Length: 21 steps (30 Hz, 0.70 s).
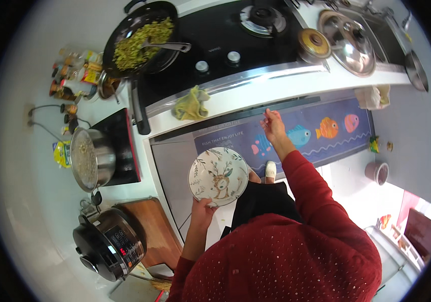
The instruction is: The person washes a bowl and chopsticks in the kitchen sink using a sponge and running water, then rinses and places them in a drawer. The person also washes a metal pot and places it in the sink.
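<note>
My left hand [204, 211] grips the lower rim of a white plate [219, 177] painted with a deer and leaf sprigs, held in front of my body. My right hand [274, 126] is raised near the counter's front edge with bent fingers, and nothing shows in it. Ahead, a black wok [109, 41] holds chopped green food [136, 49] with a metal spatula [174, 46] resting in it. A yellow-green cloth [192, 104] lies on the counter edge between the wok's handle and my right hand.
At the left, a steel pot [104, 154] with bubbling liquid stands on an induction cooker [126, 151], near an electric pressure cooker [109, 241] and a wooden board [159, 230]. A lidded pot [315, 45] and a large steel lid [355, 56] sit right of the gas hob [215, 22].
</note>
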Each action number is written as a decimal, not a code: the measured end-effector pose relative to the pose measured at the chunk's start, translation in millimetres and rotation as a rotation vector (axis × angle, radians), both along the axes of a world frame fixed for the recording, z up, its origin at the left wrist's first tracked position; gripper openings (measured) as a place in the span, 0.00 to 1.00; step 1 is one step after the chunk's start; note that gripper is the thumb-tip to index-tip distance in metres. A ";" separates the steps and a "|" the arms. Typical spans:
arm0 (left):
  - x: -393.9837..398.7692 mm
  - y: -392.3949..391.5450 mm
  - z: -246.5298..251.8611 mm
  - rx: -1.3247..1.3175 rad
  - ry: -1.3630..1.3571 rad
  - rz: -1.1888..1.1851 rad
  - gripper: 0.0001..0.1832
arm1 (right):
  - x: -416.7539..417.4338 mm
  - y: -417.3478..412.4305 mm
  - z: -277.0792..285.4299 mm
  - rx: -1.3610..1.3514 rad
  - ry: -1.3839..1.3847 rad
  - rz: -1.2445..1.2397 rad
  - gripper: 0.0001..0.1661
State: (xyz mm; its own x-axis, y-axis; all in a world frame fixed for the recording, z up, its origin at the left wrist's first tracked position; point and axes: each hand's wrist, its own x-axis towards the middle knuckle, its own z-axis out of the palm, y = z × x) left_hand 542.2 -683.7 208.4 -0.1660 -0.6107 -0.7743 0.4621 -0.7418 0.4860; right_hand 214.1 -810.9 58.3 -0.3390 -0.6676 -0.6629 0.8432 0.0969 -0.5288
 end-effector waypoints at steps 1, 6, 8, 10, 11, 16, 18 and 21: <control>-3.0 -4.8 0.9 -0.005 0.001 -0.014 0.33 | 0.8 6.2 0.6 0.016 -0.006 -0.010 0.13; -21.5 -25.8 7.3 -0.023 -0.025 -0.074 0.33 | 9.0 60.1 15.5 0.046 0.019 0.030 0.15; -31.5 -31.1 9.8 -0.032 -0.017 -0.087 0.32 | 4.9 82.4 23.5 0.141 0.083 0.118 0.13; -37.0 -39.1 1.5 -0.061 -0.007 -0.131 0.32 | 2.9 102.1 19.9 0.190 0.112 0.205 0.12; -42.7 -41.6 -1.5 -0.054 -0.024 -0.145 0.32 | 2.0 112.7 15.4 0.197 0.111 0.251 0.12; -75.3 -49.1 -15.4 0.012 -0.072 -0.191 0.30 | -9.7 155.7 26.2 0.192 0.075 0.468 0.14; -89.0 -52.4 -22.6 0.025 -0.087 -0.220 0.29 | -7.7 171.1 27.1 0.203 0.073 0.527 0.16; -117.5 -54.2 -41.4 0.051 -0.078 -0.254 0.30 | -14.9 192.2 31.9 0.278 0.109 0.643 0.19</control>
State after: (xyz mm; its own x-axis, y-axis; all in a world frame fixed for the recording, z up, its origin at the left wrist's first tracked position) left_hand 424.7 -737.9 167.0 -0.2472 -0.5168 -0.8196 0.2205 -0.8537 0.4718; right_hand 199.2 -618.7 90.3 -0.0084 -0.5684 -0.8227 0.5169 0.7018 -0.4901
